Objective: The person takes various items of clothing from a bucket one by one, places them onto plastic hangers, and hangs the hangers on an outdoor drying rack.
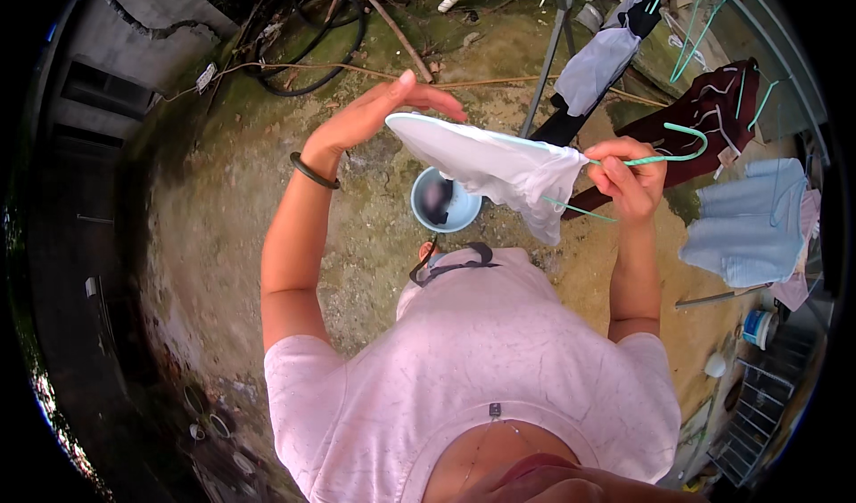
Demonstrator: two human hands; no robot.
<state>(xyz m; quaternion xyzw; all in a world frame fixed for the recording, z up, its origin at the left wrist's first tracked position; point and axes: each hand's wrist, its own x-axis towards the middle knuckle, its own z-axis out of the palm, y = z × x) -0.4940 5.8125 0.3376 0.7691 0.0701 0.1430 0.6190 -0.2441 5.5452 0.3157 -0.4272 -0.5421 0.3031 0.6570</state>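
A mint-green wire clothes hanger (685, 158) is pinched near the base of its hook by my right hand (628, 172). White thin fabric (481, 162) drapes over the hanger's far side, bunched and wrinkled toward my right hand. One green arm of the hanger sticks out from the cloth, below my right fingers. My left hand (394, 105) is held flat with extended fingers beside the cloth-covered end; whether it touches the cloth I cannot tell. Below the cloth, a light blue basin (468, 212) stands on the ground with dark, wet-looking cloth (435, 198) inside.
At right, a metal drying frame (552, 55) carries a light blue garment (752, 222), dark maroon clothing (702, 118) and grey-and-black items (595, 68). A black hose (341, 68) lies coiled on the mossy ground at the far side. A white-and-blue bucket (759, 329) is near a metal rack (752, 396).
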